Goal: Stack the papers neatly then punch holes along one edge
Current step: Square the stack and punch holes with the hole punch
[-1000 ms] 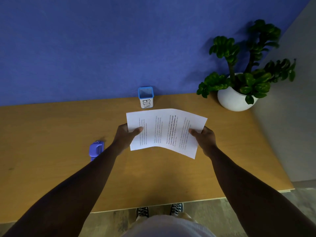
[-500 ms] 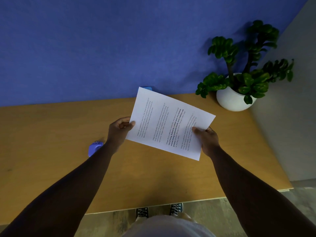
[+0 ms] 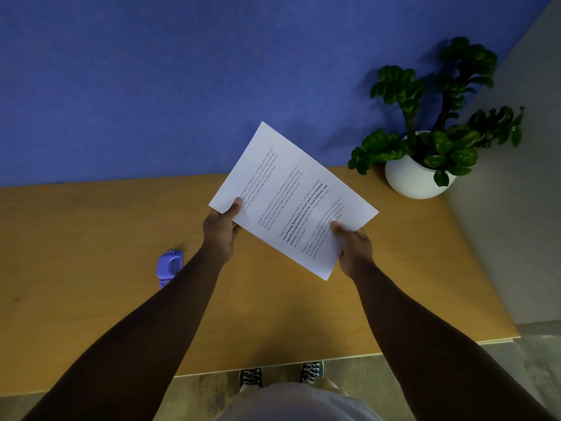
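Observation:
A stack of white printed papers [image 3: 291, 196] is held in the air above the wooden desk [image 3: 91, 238], tilted so one corner points up toward the blue wall. My left hand [image 3: 220, 230] grips the papers' left corner, thumb on top. My right hand [image 3: 353, 244] grips their lower right edge, thumb on the printed side. A small purple hole punch [image 3: 168, 265] lies on the desk to the left of my left forearm, apart from both hands.
A white pot with a green plant [image 3: 417, 174] stands at the desk's back right corner. The blue wall [image 3: 151, 86] runs along the desk's far edge. The papers hide the small blue bin seen earlier. The desk's front edge is near my shoes.
The papers have been raised and turned further, from lying nearly flat and level to a steep diagonal. They now cover the blue bin. Both hands kept their grip and rose with them.

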Tool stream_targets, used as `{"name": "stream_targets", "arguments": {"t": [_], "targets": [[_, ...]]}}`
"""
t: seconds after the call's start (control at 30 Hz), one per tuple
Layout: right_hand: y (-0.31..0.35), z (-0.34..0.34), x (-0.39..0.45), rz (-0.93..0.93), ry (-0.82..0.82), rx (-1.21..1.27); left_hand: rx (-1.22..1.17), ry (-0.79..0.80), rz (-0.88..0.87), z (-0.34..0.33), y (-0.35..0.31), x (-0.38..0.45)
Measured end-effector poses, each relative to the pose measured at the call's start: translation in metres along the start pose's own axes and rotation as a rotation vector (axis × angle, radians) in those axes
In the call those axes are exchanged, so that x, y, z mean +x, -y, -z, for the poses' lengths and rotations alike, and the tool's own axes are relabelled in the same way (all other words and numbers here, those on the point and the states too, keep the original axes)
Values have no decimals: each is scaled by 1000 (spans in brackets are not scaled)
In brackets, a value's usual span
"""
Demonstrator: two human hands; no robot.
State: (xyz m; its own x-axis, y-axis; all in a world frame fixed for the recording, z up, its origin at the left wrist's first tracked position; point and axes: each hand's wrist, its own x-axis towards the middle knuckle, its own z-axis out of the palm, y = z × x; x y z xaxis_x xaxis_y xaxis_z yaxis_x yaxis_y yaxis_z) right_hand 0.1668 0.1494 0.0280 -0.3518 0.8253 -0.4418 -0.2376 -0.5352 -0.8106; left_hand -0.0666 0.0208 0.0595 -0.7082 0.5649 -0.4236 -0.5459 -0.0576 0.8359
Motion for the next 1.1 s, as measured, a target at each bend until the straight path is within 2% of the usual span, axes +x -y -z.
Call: {"name": "stream_targets", "arguments": {"t": [0.23, 0.43, 0.6, 0.83, 1.1], "targets": [[-3, -17, 0, -64, 161, 20, 1, 12, -48, -16, 11, -4], [-2, -12, 2, -137, 179, -96, 45, 47, -113, -19, 15, -5], [2, -3, 4, -110, 96, -104, 135, 28, -128, -12, 11, -2], [11, 9, 9, -91, 108, -326, 293, 69, -136, 3, 6, 9], [16, -4, 9, -130, 229, -521, 490, 166, -39, 10, 4, 15]]}}
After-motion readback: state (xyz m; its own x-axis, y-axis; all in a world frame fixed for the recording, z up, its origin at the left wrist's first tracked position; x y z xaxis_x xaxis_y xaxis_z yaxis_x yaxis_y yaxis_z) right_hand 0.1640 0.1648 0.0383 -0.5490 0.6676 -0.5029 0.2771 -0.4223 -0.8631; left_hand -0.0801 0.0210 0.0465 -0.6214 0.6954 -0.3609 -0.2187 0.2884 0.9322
